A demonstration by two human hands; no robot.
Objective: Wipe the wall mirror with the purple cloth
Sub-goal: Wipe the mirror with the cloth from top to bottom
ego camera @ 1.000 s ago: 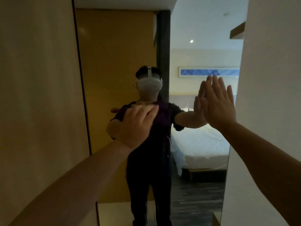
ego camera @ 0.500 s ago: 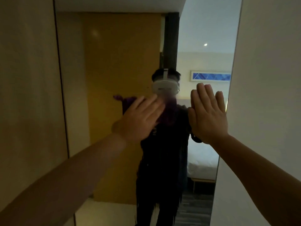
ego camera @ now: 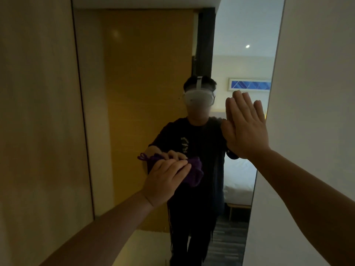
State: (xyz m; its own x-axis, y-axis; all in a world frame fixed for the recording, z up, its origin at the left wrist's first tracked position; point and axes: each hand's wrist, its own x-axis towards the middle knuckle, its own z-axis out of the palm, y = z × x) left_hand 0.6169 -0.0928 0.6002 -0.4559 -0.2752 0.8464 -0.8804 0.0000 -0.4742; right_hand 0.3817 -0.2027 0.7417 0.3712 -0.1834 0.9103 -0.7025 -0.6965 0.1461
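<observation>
A tall wall mirror fills the middle of the view, set between a wooden panel on the left and a pale wall on the right. My left hand presses a bunched purple cloth against the glass at about chest height. My right hand lies flat and open against the mirror near its right edge, fingers pointing up. The mirror reflects a person in dark clothes wearing a white headset, together with both hands and the cloth.
A wooden panel runs along the mirror's left edge. A pale wall juts out on the right. Reflected in the glass are a yellow-brown door, a bed with white bedding and a framed blue picture.
My left hand with the cloth has slid down the glass from head height to chest height. The right hand stays flat on the mirror; the view has shifted.
</observation>
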